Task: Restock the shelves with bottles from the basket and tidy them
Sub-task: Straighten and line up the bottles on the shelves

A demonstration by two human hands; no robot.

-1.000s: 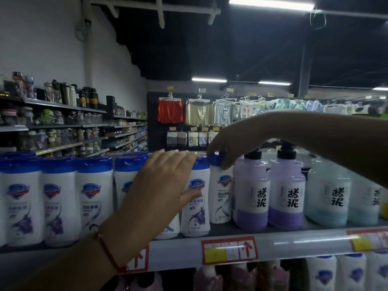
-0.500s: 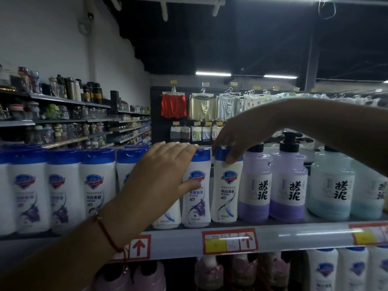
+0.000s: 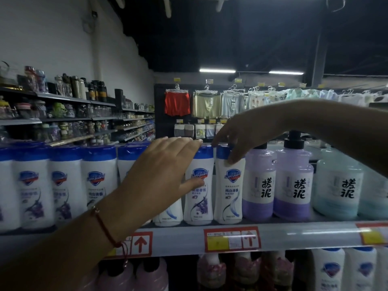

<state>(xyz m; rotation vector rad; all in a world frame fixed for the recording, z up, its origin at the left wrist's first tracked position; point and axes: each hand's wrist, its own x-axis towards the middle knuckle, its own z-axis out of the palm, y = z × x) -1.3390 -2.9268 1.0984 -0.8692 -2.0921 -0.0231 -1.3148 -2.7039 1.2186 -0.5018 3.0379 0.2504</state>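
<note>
Our right hand [image 3: 237, 135] grips the blue cap of an upright white Safeguard bottle [image 3: 228, 185] from above, at the row's right end on the shelf [image 3: 189, 238]. Our left hand [image 3: 165, 171] lies flat, fingers straight, against the neighbouring lavender Safeguard bottle [image 3: 198, 196]. Purple pump bottles [image 3: 259, 183] stand just right, leaving little room that way.

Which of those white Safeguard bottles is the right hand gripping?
The rightmost white Safeguard bottle, right beside the purple pump bottles. The right hand grips its blue cap; its label shows a grey swirl, not lavender.
</note>
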